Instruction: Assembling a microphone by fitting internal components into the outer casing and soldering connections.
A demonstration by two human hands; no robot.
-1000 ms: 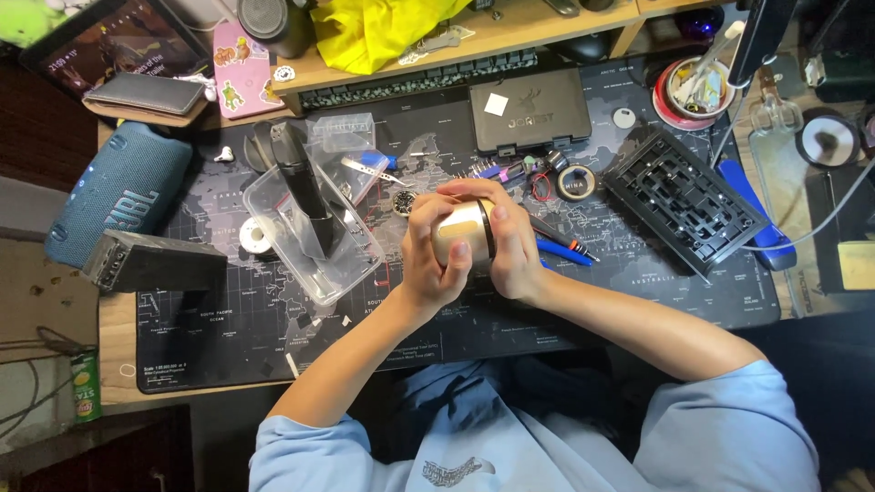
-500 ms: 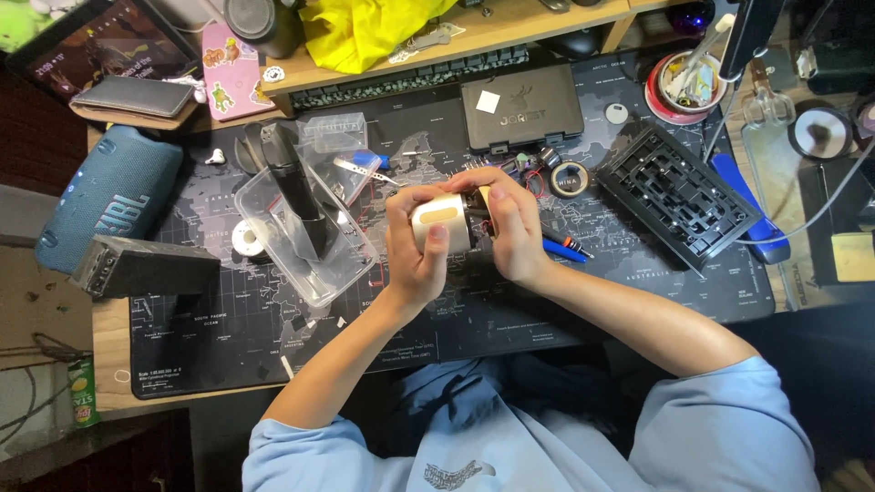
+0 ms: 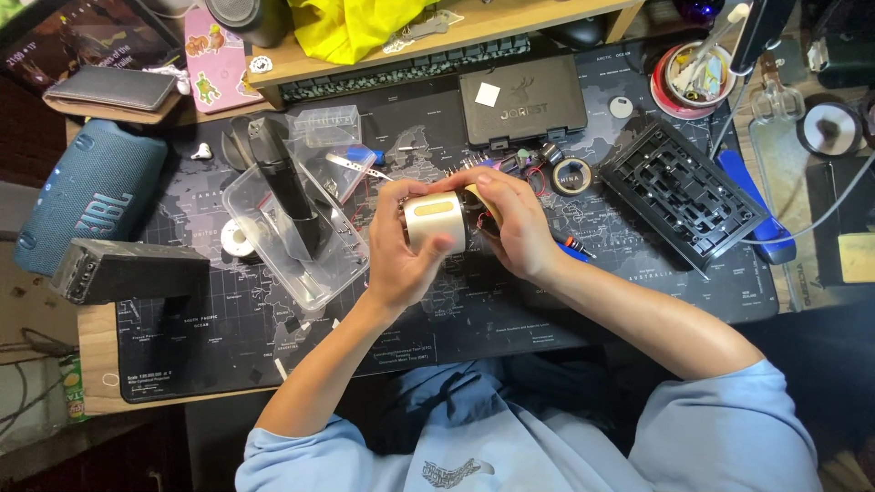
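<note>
My left hand [image 3: 407, 258] grips a small pale gold metal cylinder [image 3: 436, 221] above the dark desk mat [image 3: 474, 310]. My right hand [image 3: 512, 223] holds its right end, fingers curled over the top and the side where dark inner parts and thin wires show. Both hands hover over the middle of the mat, just right of a clear plastic tray [image 3: 301, 239] that holds a long black tool [image 3: 287, 187].
A blue cylindrical speaker [image 3: 82, 196] and a black box [image 3: 128, 269] lie at the left. A black case [image 3: 521, 111], a tape roll [image 3: 572, 175] and a black keyboard frame [image 3: 685, 193] sit behind and right. A cup of tools [image 3: 697, 73] stands far right.
Both hands with the cylinder have shifted slightly toward me and turned it; the left thumb now lies across its front face.
</note>
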